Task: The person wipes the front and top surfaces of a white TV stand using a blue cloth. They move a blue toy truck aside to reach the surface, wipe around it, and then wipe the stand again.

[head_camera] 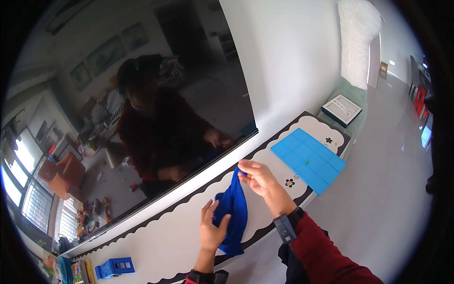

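Observation:
A royal-blue cloth point(238, 209) hangs over the long cabinet top near its front edge. Thumb and fingers of my right hand point(258, 176) pinch its upper corner. My left hand point(212, 227) rests against the cloth's left side with fingers spread and thumb apart; whether it presses on the fabric is hard to tell. Right of my right hand, a light-blue flat panel with a grid of creases point(308, 156) lies on the cabinet and juts past its front edge. A small green mark point(307, 162) shows on the panel.
A white cover with a scalloped black border point(170, 241) lines the cabinet top. Above it hangs a dark, reflective television point(184, 88). A blue plastic holder point(115, 267) and upright books point(79, 271) stand left. White boxes point(342, 110) lie at the right end, near a white furry cover point(356, 42).

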Demonstrator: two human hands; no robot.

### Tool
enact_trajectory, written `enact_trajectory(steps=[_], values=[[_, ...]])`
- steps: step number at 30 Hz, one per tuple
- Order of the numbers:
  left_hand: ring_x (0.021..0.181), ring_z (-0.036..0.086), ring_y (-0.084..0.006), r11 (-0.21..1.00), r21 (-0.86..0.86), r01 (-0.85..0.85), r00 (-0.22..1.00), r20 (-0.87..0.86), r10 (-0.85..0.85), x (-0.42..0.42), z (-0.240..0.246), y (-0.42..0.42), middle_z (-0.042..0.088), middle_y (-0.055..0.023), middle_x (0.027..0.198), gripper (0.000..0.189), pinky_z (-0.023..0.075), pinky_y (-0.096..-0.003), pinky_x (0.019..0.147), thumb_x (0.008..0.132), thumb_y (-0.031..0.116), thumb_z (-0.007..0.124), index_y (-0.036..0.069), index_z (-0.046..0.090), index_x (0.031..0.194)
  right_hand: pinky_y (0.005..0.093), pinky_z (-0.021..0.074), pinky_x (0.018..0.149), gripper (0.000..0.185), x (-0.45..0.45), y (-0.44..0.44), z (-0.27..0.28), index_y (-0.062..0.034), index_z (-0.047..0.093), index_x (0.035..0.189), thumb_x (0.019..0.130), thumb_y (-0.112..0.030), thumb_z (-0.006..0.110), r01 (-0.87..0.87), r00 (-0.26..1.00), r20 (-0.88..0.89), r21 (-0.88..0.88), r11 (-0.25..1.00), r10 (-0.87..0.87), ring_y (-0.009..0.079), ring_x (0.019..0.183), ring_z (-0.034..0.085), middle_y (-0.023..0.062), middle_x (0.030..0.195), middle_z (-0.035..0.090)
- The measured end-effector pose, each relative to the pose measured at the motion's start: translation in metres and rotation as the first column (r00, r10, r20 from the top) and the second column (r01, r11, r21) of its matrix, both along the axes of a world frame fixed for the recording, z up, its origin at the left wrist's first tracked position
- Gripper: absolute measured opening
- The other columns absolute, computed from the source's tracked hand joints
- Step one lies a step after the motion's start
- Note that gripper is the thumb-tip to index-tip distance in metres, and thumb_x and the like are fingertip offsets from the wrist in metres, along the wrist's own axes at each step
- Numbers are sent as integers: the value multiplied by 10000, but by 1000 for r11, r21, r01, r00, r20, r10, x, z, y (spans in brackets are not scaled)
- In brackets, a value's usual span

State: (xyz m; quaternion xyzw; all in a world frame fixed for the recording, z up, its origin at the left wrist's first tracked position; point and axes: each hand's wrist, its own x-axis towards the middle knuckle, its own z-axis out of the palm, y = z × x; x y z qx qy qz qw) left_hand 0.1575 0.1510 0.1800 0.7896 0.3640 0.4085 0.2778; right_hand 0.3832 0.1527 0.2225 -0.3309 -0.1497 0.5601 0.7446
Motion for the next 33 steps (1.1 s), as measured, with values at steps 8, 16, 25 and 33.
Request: enact_trajectory(steps=[8,16,25,33], values=[[1155,546,-344,978,169,125,902,-429,-41,17,-15,-22,564,-154,1286,841,435,-434,959,707,298,830,48,438,1408,301,426,1009,312,15,13,4,-3,675,1139,844,-85,737,543,791,242,146,827,-562,186,1058,616,146,1111,675],[1007,566,-362,965,196,177,947,-301,-112,28,-14,-18,613,-169,1114,693,468,-425,886,741,74,755,48,476,1375,294,395,1066,432,22,22,1,6,520,1354,938,-55,620,608,707,234,281,743,-667,213,1203,559,178,1333,561],[977,574,-382,969,163,186,962,-233,-145,30,-17,-16,618,-194,1075,645,480,-432,859,746,57,747,26,504,1344,279,450,967,375,31,27,8,2,612,1213,902,-185,707,663,637,411,139,736,-652,188,1099,600,137,1186,631],[975,578,-387,970,165,176,966,-219,-138,31,-13,-18,617,-196,1059,614,482,-430,862,746,59,751,15,525,1315,211,479,821,242,32,34,10,-7,606,1031,825,64,711,695,612,292,245,676,-735,100,882,611,48,947,644]])
